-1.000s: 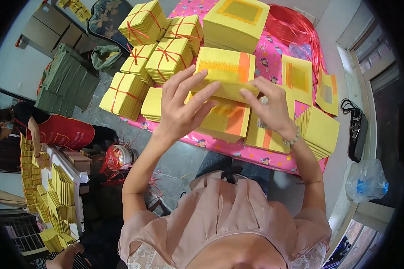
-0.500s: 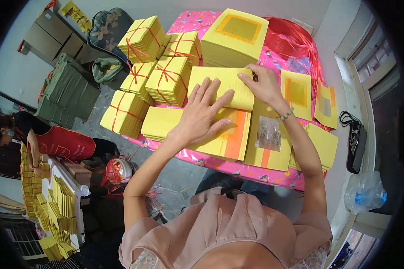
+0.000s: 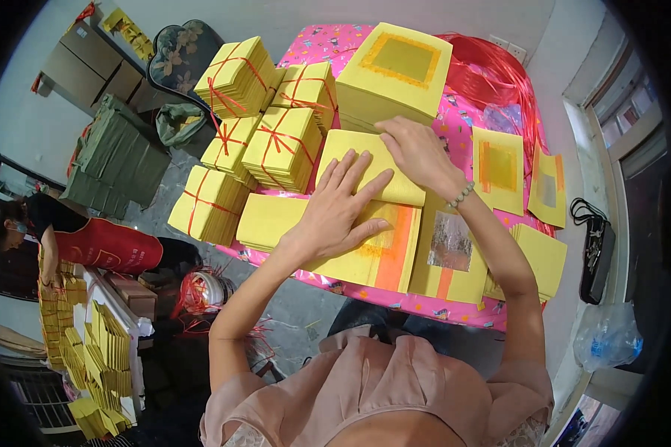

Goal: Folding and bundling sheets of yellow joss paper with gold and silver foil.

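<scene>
My left hand lies flat with spread fingers on a folded yellow paper sheet, its thumb over the orange-striped part below the fold. Near the sheet's far right part, my right hand points its fingers left, close to the upper edge; they look loosely stretched, with nothing visible in them. Under and beside this lies another yellow sheet with a silver foil square. To the left of my left hand is a stack of folded yellow paper. A tall stack of yellow sheets stands just beyond my hands.
Several yellow paper bundles tied with red ribbon stand at the table's left. Red plastic strips heap at the far right. Loose yellow sheets lie on the pink tablecloth. Another person works at a table at left.
My right hand has let go of the folded sheet's upper right corner and moved left along its upper edge. My left hand stays flat on the sheet.
</scene>
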A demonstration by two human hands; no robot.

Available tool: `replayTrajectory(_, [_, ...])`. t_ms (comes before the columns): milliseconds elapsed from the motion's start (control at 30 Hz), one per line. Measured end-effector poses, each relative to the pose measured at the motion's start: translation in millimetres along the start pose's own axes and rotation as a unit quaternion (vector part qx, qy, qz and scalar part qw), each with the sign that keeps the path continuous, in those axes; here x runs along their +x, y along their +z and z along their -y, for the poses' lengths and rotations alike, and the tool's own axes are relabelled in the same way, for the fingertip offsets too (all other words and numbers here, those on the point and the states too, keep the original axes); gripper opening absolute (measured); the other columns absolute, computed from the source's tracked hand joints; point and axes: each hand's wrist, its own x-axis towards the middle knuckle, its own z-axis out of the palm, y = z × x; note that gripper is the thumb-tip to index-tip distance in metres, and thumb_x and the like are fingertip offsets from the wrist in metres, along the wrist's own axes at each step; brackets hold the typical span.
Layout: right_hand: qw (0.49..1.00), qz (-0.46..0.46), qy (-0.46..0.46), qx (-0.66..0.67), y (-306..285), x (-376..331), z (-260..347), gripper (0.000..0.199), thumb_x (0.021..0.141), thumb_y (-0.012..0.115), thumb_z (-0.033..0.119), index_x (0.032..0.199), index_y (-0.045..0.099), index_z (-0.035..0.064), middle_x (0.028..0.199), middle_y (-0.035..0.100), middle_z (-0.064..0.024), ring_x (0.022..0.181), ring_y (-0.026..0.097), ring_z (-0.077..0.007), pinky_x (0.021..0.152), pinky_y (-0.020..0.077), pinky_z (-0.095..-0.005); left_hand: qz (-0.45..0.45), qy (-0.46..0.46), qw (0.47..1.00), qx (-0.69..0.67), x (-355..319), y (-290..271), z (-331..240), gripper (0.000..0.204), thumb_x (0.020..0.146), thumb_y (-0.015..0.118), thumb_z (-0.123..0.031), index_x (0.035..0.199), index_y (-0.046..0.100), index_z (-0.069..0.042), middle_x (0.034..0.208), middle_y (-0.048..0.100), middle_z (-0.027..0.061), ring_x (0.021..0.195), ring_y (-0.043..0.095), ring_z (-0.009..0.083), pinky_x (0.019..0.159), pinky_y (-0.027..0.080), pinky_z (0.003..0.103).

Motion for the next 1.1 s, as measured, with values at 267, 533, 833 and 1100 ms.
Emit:
replayTrajectory(267, [0.997,0.065,-0.008,0.041,13,10,-12,0.026,0.100,0.052,0.014,0.115,0.067,-0.0019,0.106,0.068,-0.0203,0.102,0.064,-0.0392,0.090,0.0503,-0.0467,0.006,-0.005,1.000,-0.011,0,1,1,0.074,0.096,0.052,-0.061,0.155,0.037,-0.019,0.156,0.031,0.0273,0.145,0.027,0.0484,0.120,0.021,0.058])
replayTrajectory(533, [0.998,0.048,-0.012,0.047,15,7,-12,0.026,0.101,0.052,0.015,0.114,0.067,-0.0007,0.106,0.068,-0.0197,0.101,0.064,-0.0393,0.088,0.0505,-0.0475,0.014,-0.008,1.000,-0.018,1,2,1,0.073,0.096,0.052,-0.059,0.155,0.037,-0.019,0.156,0.030,0.0279,0.145,0.027,0.0493,0.119,0.021,0.059])
replayTrajectory(833, [0.999,0.037,-0.007,0.035,16,5,-9,0.024,0.099,0.054,0.015,0.113,0.066,-0.0005,0.102,0.066,-0.0189,0.094,0.064,-0.0404,0.083,0.0507,-0.0484,0.047,-0.024,0.998,-0.033,1,2,1,0.073,0.098,0.050,-0.059,0.158,0.032,-0.021,0.162,0.023,0.0240,0.149,0.019,0.0466,0.120,0.017,0.059])
replayTrajectory(1100, [0.993,-0.057,-0.103,0.029,-6,-51,28,0.031,0.093,0.057,0.010,0.121,0.060,-0.0042,0.118,0.063,-0.0196,0.115,0.059,-0.0370,0.098,0.0474,-0.0472,0.049,-0.020,0.998,-0.026,0,3,1,0.071,0.098,0.050,-0.057,0.155,0.037,-0.017,0.160,0.025,0.0278,0.148,0.021,0.0493,0.119,0.020,0.058])
